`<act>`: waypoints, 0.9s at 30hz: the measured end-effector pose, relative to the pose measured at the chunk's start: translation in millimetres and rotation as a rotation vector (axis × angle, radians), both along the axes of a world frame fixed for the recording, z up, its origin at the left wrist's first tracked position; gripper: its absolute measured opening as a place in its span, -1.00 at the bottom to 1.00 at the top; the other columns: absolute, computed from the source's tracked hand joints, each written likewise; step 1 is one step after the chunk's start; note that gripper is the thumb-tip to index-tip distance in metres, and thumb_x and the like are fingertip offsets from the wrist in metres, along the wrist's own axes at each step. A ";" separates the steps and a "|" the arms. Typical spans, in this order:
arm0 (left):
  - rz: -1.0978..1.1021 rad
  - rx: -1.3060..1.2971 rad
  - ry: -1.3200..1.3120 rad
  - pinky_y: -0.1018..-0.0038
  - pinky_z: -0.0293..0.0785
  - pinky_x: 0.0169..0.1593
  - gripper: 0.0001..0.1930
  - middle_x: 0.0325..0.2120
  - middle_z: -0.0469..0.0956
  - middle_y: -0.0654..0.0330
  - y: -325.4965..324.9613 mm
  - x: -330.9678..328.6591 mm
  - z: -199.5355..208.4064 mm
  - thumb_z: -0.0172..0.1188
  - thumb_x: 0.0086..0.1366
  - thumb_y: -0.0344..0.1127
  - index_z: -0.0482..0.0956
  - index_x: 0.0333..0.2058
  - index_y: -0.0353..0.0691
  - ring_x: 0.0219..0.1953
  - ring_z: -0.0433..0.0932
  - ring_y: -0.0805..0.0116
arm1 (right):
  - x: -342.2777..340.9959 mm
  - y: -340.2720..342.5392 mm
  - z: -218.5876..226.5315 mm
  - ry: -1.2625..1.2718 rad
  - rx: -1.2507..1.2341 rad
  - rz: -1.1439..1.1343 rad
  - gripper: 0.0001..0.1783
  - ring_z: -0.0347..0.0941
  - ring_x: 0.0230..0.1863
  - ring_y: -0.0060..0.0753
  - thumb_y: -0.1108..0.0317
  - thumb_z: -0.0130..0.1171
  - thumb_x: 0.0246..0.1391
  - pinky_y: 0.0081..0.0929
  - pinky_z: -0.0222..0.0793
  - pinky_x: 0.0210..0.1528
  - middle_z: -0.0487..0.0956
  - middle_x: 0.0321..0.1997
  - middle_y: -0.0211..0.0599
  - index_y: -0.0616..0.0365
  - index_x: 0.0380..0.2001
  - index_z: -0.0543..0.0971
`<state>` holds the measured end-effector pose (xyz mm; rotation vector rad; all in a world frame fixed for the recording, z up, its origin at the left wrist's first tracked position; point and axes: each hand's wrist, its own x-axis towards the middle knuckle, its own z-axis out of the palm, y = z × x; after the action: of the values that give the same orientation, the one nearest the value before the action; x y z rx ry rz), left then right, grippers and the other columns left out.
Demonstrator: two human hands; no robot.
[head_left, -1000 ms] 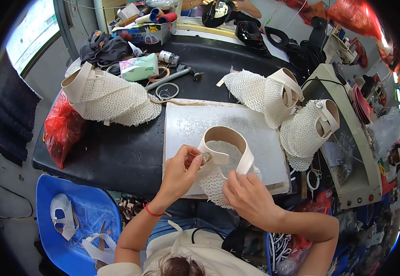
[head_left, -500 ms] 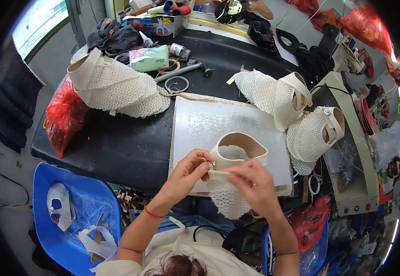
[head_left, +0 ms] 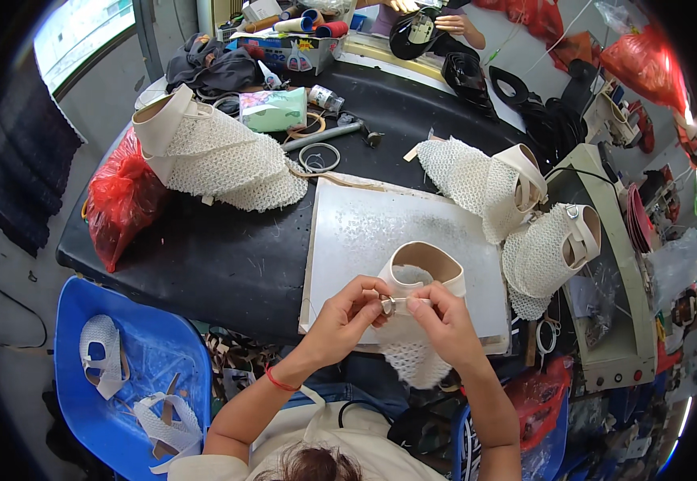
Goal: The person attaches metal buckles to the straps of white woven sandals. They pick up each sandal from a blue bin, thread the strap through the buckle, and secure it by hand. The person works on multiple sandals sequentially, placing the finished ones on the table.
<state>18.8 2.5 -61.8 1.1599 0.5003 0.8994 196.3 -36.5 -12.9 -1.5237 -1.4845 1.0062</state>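
A cream shoe upper (head_left: 414, 359) with a white mesh toe is held over the near edge of the pale board, its ankle band standing up as a loop behind my fingers. My left hand (head_left: 344, 322) pinches a small metal buckle (head_left: 389, 305) on its strap. Close beside it, the fingertips of my right hand (head_left: 449, 327) are closed on the strap (head_left: 409, 303) just right of the buckle. My fingers partly cover how strap and buckle meet.
Stacked mesh uppers stand at left (head_left: 232, 156) and right (head_left: 553, 248) of the board (head_left: 348, 232). Behind it lie a hammer (head_left: 324, 136) and tape rings. A blue tub (head_left: 72, 377) holds cut pieces at lower left. Another person's hands (head_left: 457, 26) work at the back.
My right hand, blurred before, has come down and left to the strap beside the buckle. The whole view has shifted slightly.
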 end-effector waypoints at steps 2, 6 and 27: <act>0.032 0.021 0.031 0.58 0.40 -0.18 -0.83 -0.38 0.44 0.25 1.7 1.1 -2.8 -0.11 0.34 -0.46 0.33 -0.11 -0.25 -0.31 0.43 0.56 | -2.4 0.3 -1.8 -0.017 0.002 0.038 -0.80 0.14 -0.54 -0.73 0.30 0.09 0.11 -0.68 0.05 -0.51 0.29 -0.49 -0.51 0.25 -0.35 0.53; -0.040 -0.013 -0.002 0.58 0.41 -0.18 -0.83 -0.38 0.44 0.23 0.6 1.2 10.2 -0.13 0.34 -0.49 0.32 -0.11 -0.26 -0.31 0.45 0.55 | 1.6 5.2 -4.6 0.090 -0.052 0.004 -0.80 0.14 -0.54 -0.72 0.31 0.06 0.13 -0.68 0.06 -0.48 0.28 -0.50 -0.52 0.24 -0.34 0.52; -0.153 -0.116 0.073 0.55 0.52 -0.20 -0.70 -0.30 0.56 0.13 -2.2 0.9 24.8 0.02 0.31 -0.41 0.41 0.00 -0.34 -0.32 0.55 0.46 | 6.1 -1.1 -6.8 0.532 -0.135 0.048 -0.89 0.30 -0.55 -0.76 0.40 0.06 0.14 -0.75 0.18 -0.55 0.46 -0.47 -0.47 0.21 -0.33 0.40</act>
<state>19.7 0.3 -36.9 1.1119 0.5100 0.6895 202.5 -37.6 -19.7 -1.1820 -1.0951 1.4311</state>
